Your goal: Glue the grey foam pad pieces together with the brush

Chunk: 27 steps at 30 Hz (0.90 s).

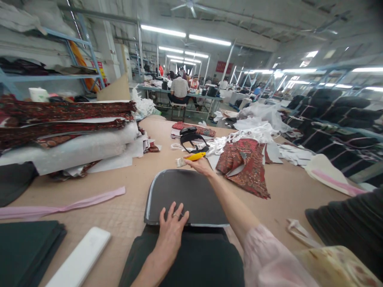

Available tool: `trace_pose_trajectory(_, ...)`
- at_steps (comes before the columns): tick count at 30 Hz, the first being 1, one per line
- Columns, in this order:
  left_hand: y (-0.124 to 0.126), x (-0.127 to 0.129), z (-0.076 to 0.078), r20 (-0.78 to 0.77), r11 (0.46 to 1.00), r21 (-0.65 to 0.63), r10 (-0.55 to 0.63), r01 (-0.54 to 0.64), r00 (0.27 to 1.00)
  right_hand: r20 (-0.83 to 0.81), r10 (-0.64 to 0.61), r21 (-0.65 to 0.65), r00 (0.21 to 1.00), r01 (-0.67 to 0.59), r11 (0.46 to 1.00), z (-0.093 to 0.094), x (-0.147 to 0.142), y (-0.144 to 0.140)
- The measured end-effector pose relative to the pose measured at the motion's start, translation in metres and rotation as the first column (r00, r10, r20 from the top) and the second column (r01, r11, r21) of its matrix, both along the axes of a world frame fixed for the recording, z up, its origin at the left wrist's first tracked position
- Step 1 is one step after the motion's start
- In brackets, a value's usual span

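Observation:
My left hand (173, 227) lies with fingers spread on the lower part of a dark grey panel (188, 187) with rounded upper corners. A whitish line runs along the panel's left and lower edges. Just beyond its far edge, my right hand (201, 165) is closed around a yellow-handled brush (196, 156), its pale, blurred tip pointing left. Under the panel's near edge, a stack of dark green pieces (203, 255) reaches toward me. A black strap-like object with a loop (193, 141) sits a little past the brush.
Patterned red fabric (245, 167) and white scraps lie to the right. Stacked patterned cloth (66, 115) rises at the left. A white bar (80, 255), a pink strip (66, 208) and dark green sheets (26, 251) lie nearer. Dark layered pieces (350, 227) stand at right. People sit farther back.

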<state>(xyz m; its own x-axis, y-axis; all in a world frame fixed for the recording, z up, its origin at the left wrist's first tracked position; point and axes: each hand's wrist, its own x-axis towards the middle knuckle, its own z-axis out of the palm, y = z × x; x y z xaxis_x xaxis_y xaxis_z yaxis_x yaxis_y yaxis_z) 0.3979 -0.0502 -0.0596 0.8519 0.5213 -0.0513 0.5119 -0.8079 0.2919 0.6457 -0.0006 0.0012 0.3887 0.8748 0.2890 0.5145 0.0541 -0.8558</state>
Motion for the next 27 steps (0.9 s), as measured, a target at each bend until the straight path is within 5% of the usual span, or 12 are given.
trace_pose_trajectory(6,-0.001,0.000,-0.002,0.011,1.000,-0.020,0.001,-0.001,1.000,-0.001,0.155,-0.079,0.988,-0.155,0.985,-0.006,-0.016,0.041)
trace_pose_trajectory(17,-0.001,0.000,0.011,0.013,0.999,-0.038,0.003,-0.003,1.000,0.041,-0.138,-0.132,0.990,0.143,0.981,-0.002,0.061,-0.071)
trace_pose_trajectory(24,0.000,0.000,-0.003,0.074,0.999,0.053,0.005,-0.009,0.997,-0.008,-0.168,-0.083,0.986,0.166,0.983,-0.011,0.044,-0.053)
trace_pose_trajectory(27,0.001,0.000,-0.007,0.094,0.998,0.069,0.003,-0.010,0.996,-0.007,-0.237,-0.090,0.971,0.236,0.968,-0.019,0.048,-0.068)
